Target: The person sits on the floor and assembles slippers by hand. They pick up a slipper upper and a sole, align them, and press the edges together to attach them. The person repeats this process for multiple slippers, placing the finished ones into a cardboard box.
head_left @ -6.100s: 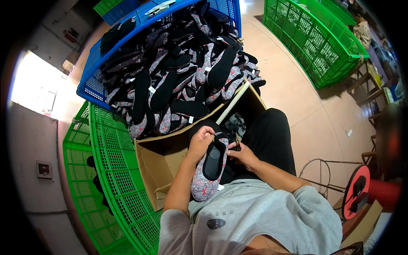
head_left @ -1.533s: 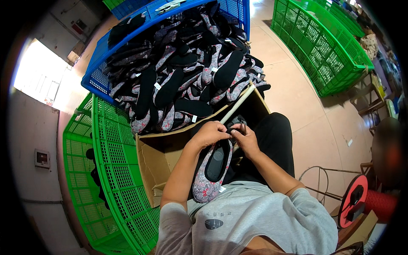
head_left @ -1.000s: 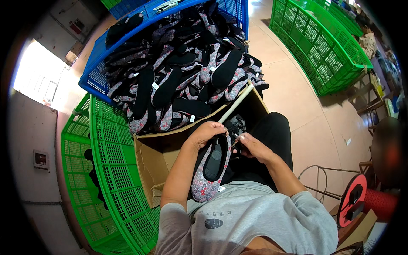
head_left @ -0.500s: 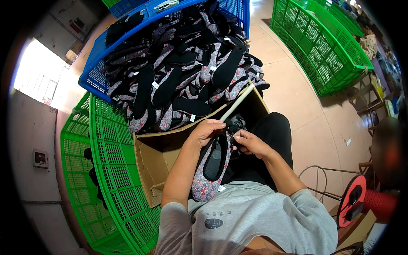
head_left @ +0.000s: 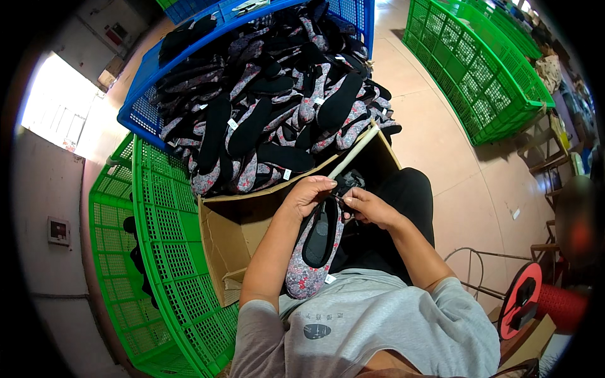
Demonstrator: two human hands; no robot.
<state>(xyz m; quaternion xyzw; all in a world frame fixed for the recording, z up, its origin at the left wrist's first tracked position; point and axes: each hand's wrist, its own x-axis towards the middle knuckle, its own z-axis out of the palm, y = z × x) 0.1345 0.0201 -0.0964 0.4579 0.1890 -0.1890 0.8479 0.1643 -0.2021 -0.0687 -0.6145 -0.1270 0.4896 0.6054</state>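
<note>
A grey floral slipper shoe [head_left: 306, 278] with a dark lining hangs toe-down in front of my shirt, a small white tag at its side. My left hand [head_left: 311, 193] grips it by the heel end, thumb on top. Closed beside that heel is my right hand [head_left: 373, 209], thumb and fingers pinched on something thin and dark that I cannot make out. A pale rod [head_left: 354, 153] runs from the far edge of an open cardboard box [head_left: 232, 236] down to near my left fingertips. Dark, crumpled material lies just beyond my hands, partly hidden.
A heap of similar slippers [head_left: 271, 120] overflows a blue crate [head_left: 142, 94] ahead. Green crates stand at the left [head_left: 170, 252] and far right [head_left: 466, 75]. At the lower right are a red spool-like cylinder [head_left: 564, 296] and a wire frame [head_left: 482, 268].
The slipper's toe has shifted slightly left, and my right hand has moved a little left toward the heel. Both hands keep their closed grip.
</note>
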